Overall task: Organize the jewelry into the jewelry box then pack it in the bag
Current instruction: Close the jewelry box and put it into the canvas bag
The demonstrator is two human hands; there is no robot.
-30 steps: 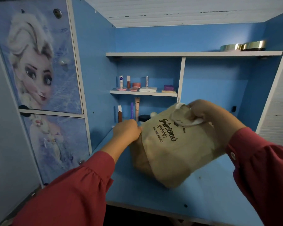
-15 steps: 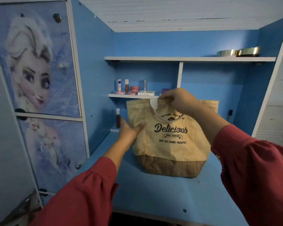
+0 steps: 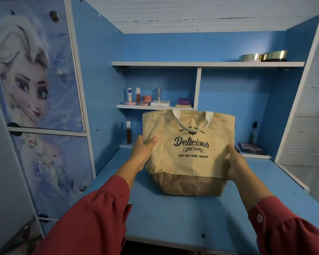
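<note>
1. Left hand [image 3: 143, 151] grips the left side edge of the jute tote bag [image 3: 189, 153]; thumb lies on the front panel, fingers are hidden behind.
2. Right hand [image 3: 235, 162] grips the right side edge of the same bag, thumb forward. The hands stand apart, one on each side, both clamped on the bag.
3. The bag stands upright on the blue desk surface [image 3: 173, 218], near the middle, with its darker woven base touching the desk. Whether the jewelry box is inside cannot be told.
4. Open room: bare desk lies in front of the bag toward the near edge, and on both sides out to the blue side walls.
5. Behind the bag, the lower shelf [image 3: 155, 107] sits close to the bag's top rim and carries cosmetics: a white tube [image 3: 129, 95], a pink pot [image 3: 147, 98], a flat white case [image 3: 160, 103].
6. A brown bottle [image 3: 129, 132] stands left of the bag; a dark palette [image 3: 252, 148] lies on a low ledge to the right.
7. The upper shelf [image 3: 206, 64] holds two gold round tins [image 3: 263, 57].
8. Bag: coarse tan weave, white strap handles [image 3: 209, 116], black "Delicious" print. Sleeves are red cloth.
</note>
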